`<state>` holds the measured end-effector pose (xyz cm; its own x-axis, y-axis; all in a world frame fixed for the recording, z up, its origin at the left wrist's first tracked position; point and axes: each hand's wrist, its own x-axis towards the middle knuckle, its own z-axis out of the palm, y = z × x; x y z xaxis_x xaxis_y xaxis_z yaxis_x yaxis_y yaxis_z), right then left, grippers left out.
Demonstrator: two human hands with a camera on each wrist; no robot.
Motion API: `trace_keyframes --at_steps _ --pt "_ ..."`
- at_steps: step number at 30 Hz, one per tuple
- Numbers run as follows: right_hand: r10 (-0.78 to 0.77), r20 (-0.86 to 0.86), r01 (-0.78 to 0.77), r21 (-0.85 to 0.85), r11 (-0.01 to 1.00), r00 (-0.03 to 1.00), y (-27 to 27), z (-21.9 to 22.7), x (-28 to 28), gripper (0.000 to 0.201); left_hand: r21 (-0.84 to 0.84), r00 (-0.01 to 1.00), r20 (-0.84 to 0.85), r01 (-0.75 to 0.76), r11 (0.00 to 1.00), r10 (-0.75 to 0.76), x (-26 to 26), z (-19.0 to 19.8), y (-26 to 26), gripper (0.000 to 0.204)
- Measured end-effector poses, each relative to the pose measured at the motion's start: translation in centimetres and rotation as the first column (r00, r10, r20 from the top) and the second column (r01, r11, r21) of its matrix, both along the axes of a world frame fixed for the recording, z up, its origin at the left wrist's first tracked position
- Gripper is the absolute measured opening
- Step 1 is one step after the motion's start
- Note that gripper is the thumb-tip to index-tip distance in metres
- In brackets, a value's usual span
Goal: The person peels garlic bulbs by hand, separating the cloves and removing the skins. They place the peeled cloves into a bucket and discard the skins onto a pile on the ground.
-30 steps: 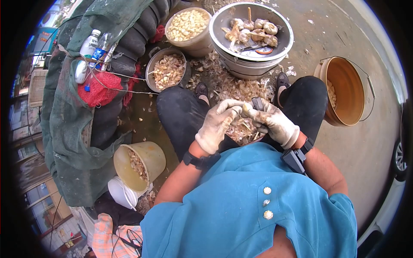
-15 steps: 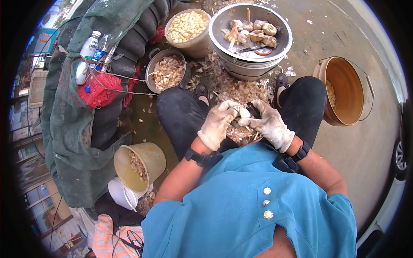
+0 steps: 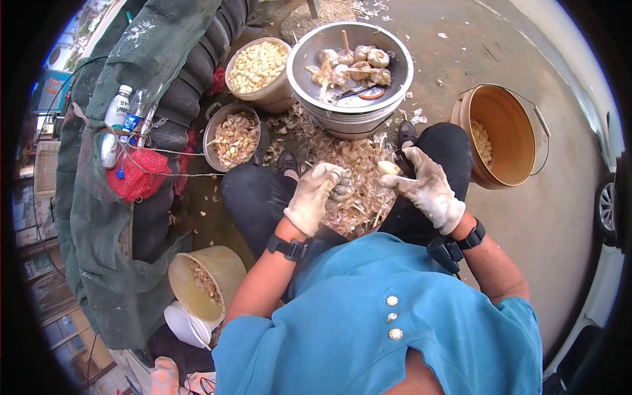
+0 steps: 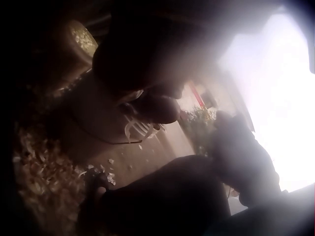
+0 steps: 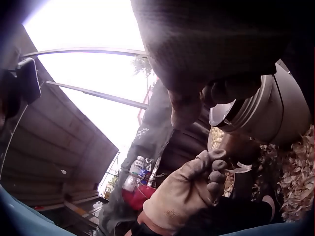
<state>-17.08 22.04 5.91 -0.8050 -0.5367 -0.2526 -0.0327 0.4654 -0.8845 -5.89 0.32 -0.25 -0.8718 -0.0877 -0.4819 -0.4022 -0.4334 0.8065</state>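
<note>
My gloved right hand (image 3: 428, 187) holds a peeled garlic clove (image 3: 388, 168) at the thumb tip. A dark flat blade (image 3: 404, 163), like a small knife, shows between that thumb and the fingers; its handle is hidden in the glove. Apart from it, on the left, my gloved left hand (image 3: 315, 197) has its fingers curled. In the right wrist view a pale strip of garlic skin (image 5: 241, 168) sticks out at the left fingertips; the palm is hidden. Under both hands lies a heap of garlic skins (image 3: 362, 201) between the knees. The left wrist view is dark.
Ahead, a metal basin (image 3: 395, 49) with garlic bulbs (image 3: 362, 66) rests on a bucket. Left of it stand a tub of peeled cloves (image 3: 257, 66) and a pot of unpeeled-looking cloves (image 3: 234, 138). An orange bucket (image 3: 517, 138) stands right, a tipped cream bucket (image 3: 224, 276) lower left.
My hands have moved apart; the peeled clove has come away with the right hand. The head view has shifted, so the buckets and basin sit lower and further left.
</note>
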Motion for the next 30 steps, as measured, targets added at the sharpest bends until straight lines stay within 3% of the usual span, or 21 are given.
trace_keyframes --at_steps 2,3,6,7,9,10,11,12,14,15,17,18,21,22,23,25,27,28,30 --pt "-0.083 0.016 0.084 -0.018 0.996 0.996 0.7 1.1 -0.8 0.06 -0.065 0.999 -0.039 0.02 0.998 -0.022 -0.4 0.2 0.1 0.027" --pt "-0.1 -0.02 0.1 0.001 0.995 0.995 1.4 1.1 -1.5 0.054 0.093 1.0 -0.001 0.013 0.996 -0.013 -0.8 0.1 -0.3 0.026" --pt "-0.276 -0.162 0.276 -0.022 0.961 0.948 4.8 2.0 -3.9 0.045 -0.068 0.996 -0.005 0.088 0.994 -0.089 -1.2 0.2 -0.7 0.025" --pt "-0.377 -0.196 0.398 0.08 0.914 0.905 6.1 2.7 -5.0 0.043 -0.074 0.996 -0.011 0.086 0.994 -0.087 -1.3 0.2 -0.8 0.025" --pt "-0.446 -0.393 0.513 0.082 0.854 0.804 10.7 0.6 -7.7 0.042 -0.227 0.988 -0.042 0.136 0.964 -0.149 -1.5 0.3 -1.1 0.025" --pt "-0.415 -0.486 0.58 0.259 0.772 0.769 13.2 -0.3 -9.0 0.045 -0.231 0.988 -0.044 0.132 0.964 -0.146 -1.5 0.2 -1.4 0.025" --pt "-0.436 -0.487 0.623 0.335 0.707 0.757 14.5 -0.3 -9.6 0.046 -0.181 0.989 -0.048 0.129 0.975 -0.14 -1.5 0.0 -1.7 0.024" --pt "-0.522 -0.466 0.665 0.218 0.715 0.714 16.9 -2.9 -10.7 0.044 -0.129 0.99 -0.053 0.126 0.984 -0.133 -1.7 -0.3 -2.0 0.023" --pt "-0.482 -0.395 0.613 0.353 0.707 0.782 16.2 -1.7 -10.7 0.038 -0.108 0.99 -0.032 0.134 0.985 -0.138 -2.0 -0.5 -2.5 0.022" --pt "-0.48 -0.396 0.612 0.349 0.709 0.783 15.6 -1.9 -10.8 0.038 -0.175 0.983 -0.02 0.178 0.968 -0.184 -2.3 -0.3 -2.6 0.022" --pt "-0.5 -0.181 0.528 0.183 0.829 0.847 13.6 -2.4 -10.8 0.035 -0.242 0.974 -0.006 0.217 0.946 -0.225 -3.0 0.3 -2.8 0.022" --pt "-0.496 -0.181 0.525 0.182 0.831 0.849 11.8 -1.5 -10.6 0.035 -0.223 0.97 0.018 0.241 0.944 -0.243 -3.5 0.5 -2.9 0.024" --pt "-0.274 -0.284 0.356 0.297 0.886 0.919 6.3 0.9 -11.0 0.033 -0.197 0.964 0.037 0.264 0.944 -0.262 -5.0 0.5 -3.8 0.028" --pt "-0.285 -0.091 0.299 0.282 0.912 0.954 4.9 1.6 -11.2 0.033 -0.187 0.963 0.033 0.269 0.945 -0.268 -5.4 0.5 -4.1 0.03" --pt "-0.279 -0.091 0.293 0.283 0.913 0.956 3.7 1.5 -11.5 0.033 -0.27 0.959 0.001 0.273 0.923 -0.283 -5.9 1.0 -4.2 0.031" --pt "-0.081 -0.127 0.115 0.292 0.949 0.989 1.3 1.2 -12.4 0.036 -0.291 0.956 0.012 0.284 0.914 -0.293 -6.8 1.3 -4.8 0.03" --pt "-0.011 -0.08 0.033 0.28 0.959 0.997 -1.5 1.4 -13.2 0.037 -0.328 0.942 0.006 0.318 0.889 -0.335 -7.8 0.8 -5.6 0.027" --pt "0.054 -0.033 -0.043 0.262 0.964 0.998 -3.0 1.4 -13.7 0.037 -0.326 0.945 0.006 0.312 0.892 -0.328 -8.2 0.4 -6.0 0.027" --pt "0.103 -0.016 -0.089 0.387 0.918 0.995 -6.6 2.5 -14.7 0.046 -0.111 0.968 0.093 0.244 0.963 -0.234 -9.4 0.2 -6.3 0.026"
